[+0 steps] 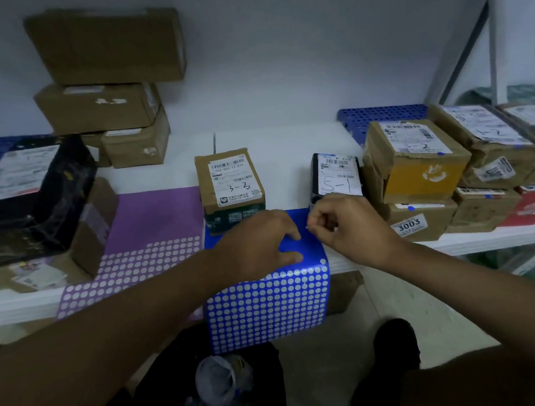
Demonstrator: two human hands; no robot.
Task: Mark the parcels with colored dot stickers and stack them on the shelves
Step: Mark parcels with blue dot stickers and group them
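Nearest, low in the view, a clear plastic bag (221, 377) lies on dark cloth, and beside it a black shoe (392, 353) stands on the pale floor. Above them, the blue sheet of dot stickers (269, 309) hangs over the front edge of the white shelf (457, 244), with most of its dots already gone and showing white. The left hand (260, 245) presses flat on the upper part of this sheet, fingers spread and nearly straight. The right hand (352, 224) is at the sheet's right upper corner, its fingers curled and thumb against forefinger; I cannot tell if a sticker is between them. To the left a purple sticker sheet (140, 246) lies on the shelf. Just behind the hands stand two parcels: a brown carton marked "3-3" (229, 186) and a small black box marked "5-1" (336, 177). Further right, labelled brown parcels (418, 163) are stacked; far left, plain cartons (104, 87) are piled against the wall.
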